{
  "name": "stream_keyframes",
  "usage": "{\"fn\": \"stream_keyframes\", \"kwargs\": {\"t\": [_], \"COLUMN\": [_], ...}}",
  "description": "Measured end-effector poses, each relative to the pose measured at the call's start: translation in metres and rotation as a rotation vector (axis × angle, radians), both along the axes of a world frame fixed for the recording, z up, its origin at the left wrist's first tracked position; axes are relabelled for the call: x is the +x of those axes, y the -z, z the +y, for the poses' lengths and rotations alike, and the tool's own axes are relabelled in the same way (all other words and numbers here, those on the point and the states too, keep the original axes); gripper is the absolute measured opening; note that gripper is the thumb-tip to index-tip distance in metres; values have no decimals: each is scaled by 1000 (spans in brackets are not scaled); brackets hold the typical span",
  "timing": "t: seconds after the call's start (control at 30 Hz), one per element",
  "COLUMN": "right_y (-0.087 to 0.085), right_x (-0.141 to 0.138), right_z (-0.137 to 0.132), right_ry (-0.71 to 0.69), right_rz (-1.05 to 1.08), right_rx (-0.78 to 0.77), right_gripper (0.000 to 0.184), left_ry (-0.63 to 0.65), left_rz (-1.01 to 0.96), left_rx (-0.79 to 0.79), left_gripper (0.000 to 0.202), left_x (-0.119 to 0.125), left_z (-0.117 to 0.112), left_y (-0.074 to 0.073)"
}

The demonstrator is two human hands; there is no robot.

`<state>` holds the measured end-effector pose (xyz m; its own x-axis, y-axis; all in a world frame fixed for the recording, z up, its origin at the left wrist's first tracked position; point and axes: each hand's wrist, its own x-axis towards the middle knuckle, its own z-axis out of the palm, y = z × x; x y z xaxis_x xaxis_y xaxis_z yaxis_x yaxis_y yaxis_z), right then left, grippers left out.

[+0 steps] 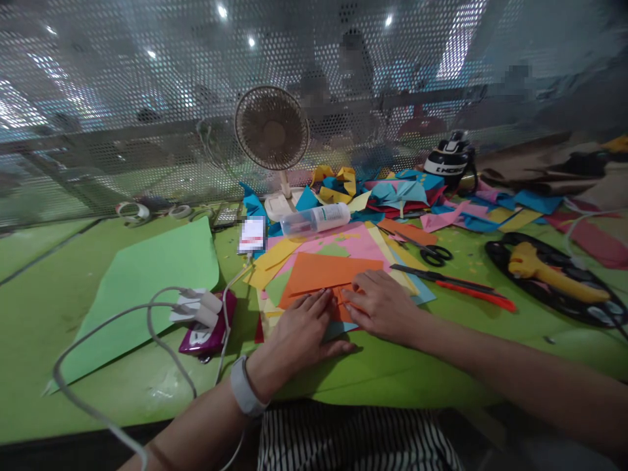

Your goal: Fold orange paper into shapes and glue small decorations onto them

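Note:
A sheet of orange paper (326, 269) with a folded strip along its near side lies on a pile of coloured paper in front of me. My left hand (304, 330) rests on its near left part, fingers stretched out flat and thumb pointing right. From the right, my right hand (383, 304) has its bent fingers and thumb at the folded strip, gripping it. The fingertips of both hands are close together, and they hide part of the fold. Beneath the orange sheet are pink paper (369, 243), yellow paper (277, 257) and light blue paper (422, 292).
Right of the pile lie scissors (432, 254), a red-handled cutter (475, 294) and a yellow glue gun (554, 271) on a black tray. Leftward are green paper (152, 281) and a purple power strip (206, 330) with cables. A fan (273, 129) and a plastic bottle (316, 220) are behind.

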<state>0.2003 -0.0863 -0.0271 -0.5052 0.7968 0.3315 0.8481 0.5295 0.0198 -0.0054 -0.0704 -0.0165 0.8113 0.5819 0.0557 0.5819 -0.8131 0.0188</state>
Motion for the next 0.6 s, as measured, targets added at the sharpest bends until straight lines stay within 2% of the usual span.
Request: {"fn": "stream_keyframes", "kwargs": {"t": [0.17, 0.27, 0.4, 0.6], "right_y": [-5, -7, -3, 3], "right_x": [0, 0, -3, -8], "right_z": [-1, -6, -13, -15], "right_ry": [5, -40, -161, -184], "right_rz": [26, 45, 14, -23], "right_rx": [75, 102, 90, 50], "right_gripper": [25, 25, 32, 36], "left_ry": [-17, -22, -14, -8], "left_rz": [-17, -20, -7, 5], "left_rx": [-25, -40, -31, -21], "left_gripper": [81, 79, 72, 66], "left_x": [0, 1, 0, 0], "left_z": [0, -1, -1, 0], "left_y": [0, -1, 0, 0]}}
